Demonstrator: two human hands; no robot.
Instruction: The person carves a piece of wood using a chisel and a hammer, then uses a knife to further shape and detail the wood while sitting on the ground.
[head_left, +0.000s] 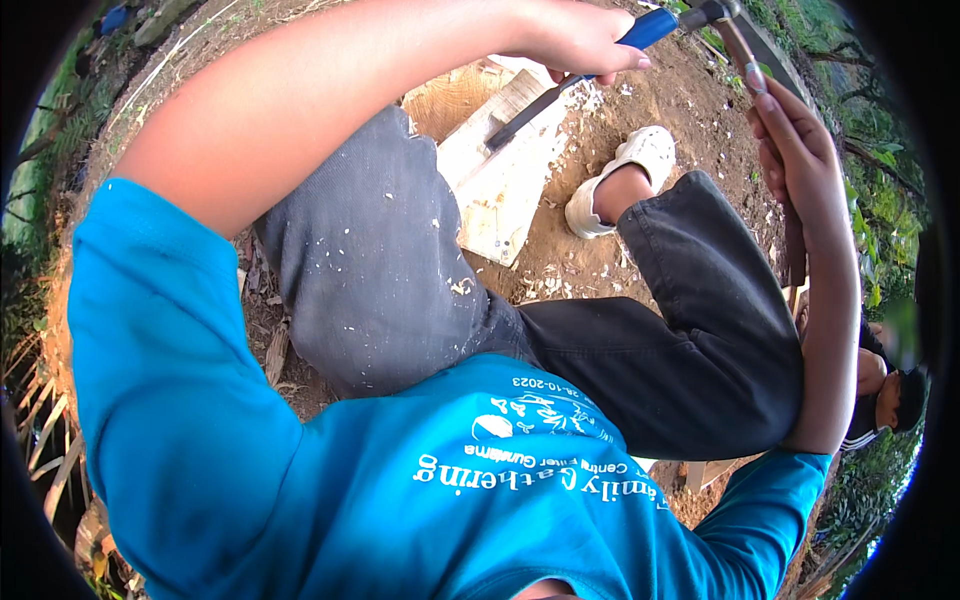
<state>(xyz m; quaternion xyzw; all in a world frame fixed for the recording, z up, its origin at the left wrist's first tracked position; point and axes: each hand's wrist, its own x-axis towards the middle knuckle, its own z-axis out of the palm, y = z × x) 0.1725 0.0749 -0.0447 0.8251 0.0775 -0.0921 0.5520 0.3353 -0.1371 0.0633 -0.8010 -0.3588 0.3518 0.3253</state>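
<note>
My left hand (583, 40) is closed around a chisel (535, 115) with a blue handle and a dark blade. The blade slants down to the left, its tip on a pale wooden board (505, 195) near a cut notch. At the upper right my right hand (798, 145) grips a hammer (735, 45) by its handle. The hammer's metal head is right beside the butt of the chisel; whether they touch I cannot tell.
Wood shavings lie over the brown soil (700, 130). My leg in dark trousers (365, 240) is against the board's left side, and my white shoe (645, 155) is to its right. Another person (885, 395) is at the far right, by green plants.
</note>
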